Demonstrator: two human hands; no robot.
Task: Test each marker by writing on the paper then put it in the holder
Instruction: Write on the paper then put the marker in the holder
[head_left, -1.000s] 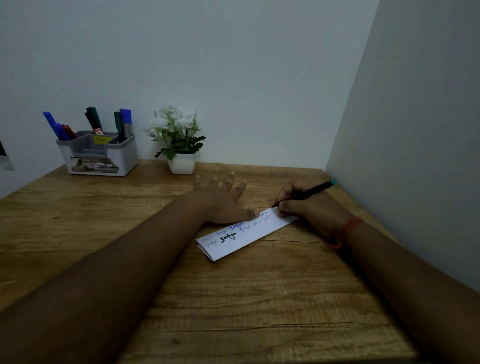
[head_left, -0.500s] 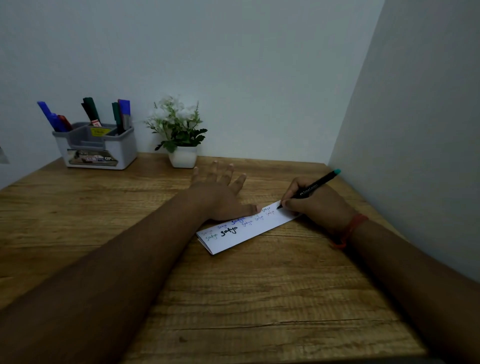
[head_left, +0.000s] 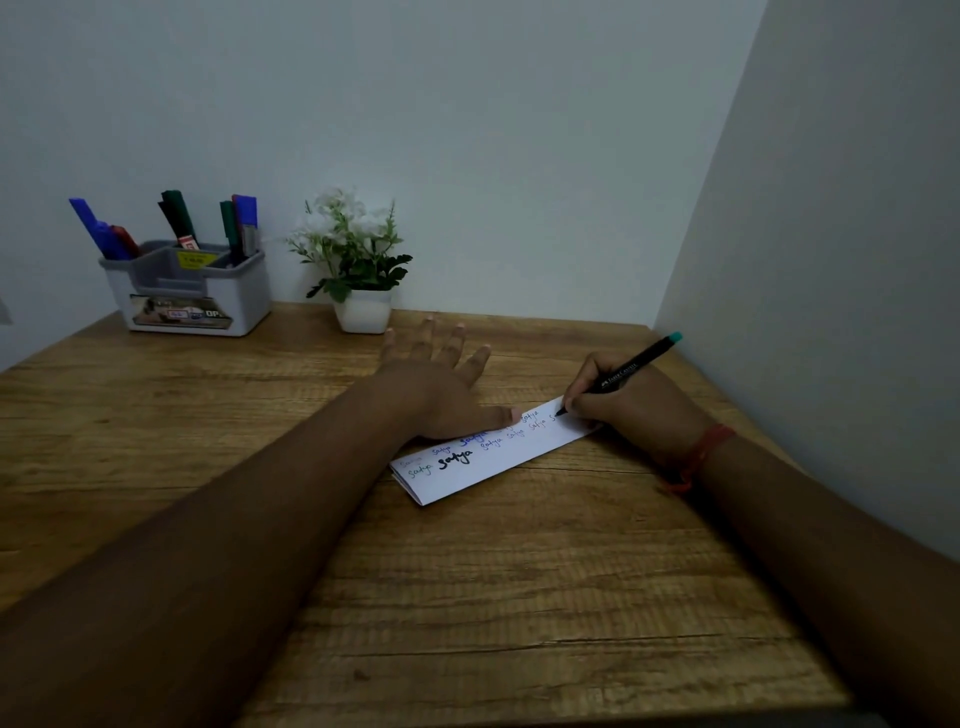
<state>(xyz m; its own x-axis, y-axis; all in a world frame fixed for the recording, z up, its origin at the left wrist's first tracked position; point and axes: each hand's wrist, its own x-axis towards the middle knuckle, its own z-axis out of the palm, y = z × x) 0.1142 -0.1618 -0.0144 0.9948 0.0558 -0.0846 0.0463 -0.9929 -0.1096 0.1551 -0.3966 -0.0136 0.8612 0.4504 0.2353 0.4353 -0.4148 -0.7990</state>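
A folded white paper (head_left: 509, 457) with several handwritten words lies on the wooden table, right of centre. My right hand (head_left: 634, 405) grips a black marker with a teal end (head_left: 623, 371), its tip touching the paper's far right end beside a fresh letter. My left hand (head_left: 441, 384) lies flat with fingers spread, its thumb pressing the paper's upper edge. The grey holder (head_left: 192, 296) stands at the back left with several blue, red, green and black markers in it.
A small white pot of white flowers (head_left: 358, 265) stands at the back beside the holder. A wall (head_left: 831, 260) runs close along the table's right side. A red thread band (head_left: 696, 457) is on my right wrist.
The marker tip has come down onto the paper's right end and a new letter has appeared there. My left hand stays pressed on the paper. The view has shifted slightly.
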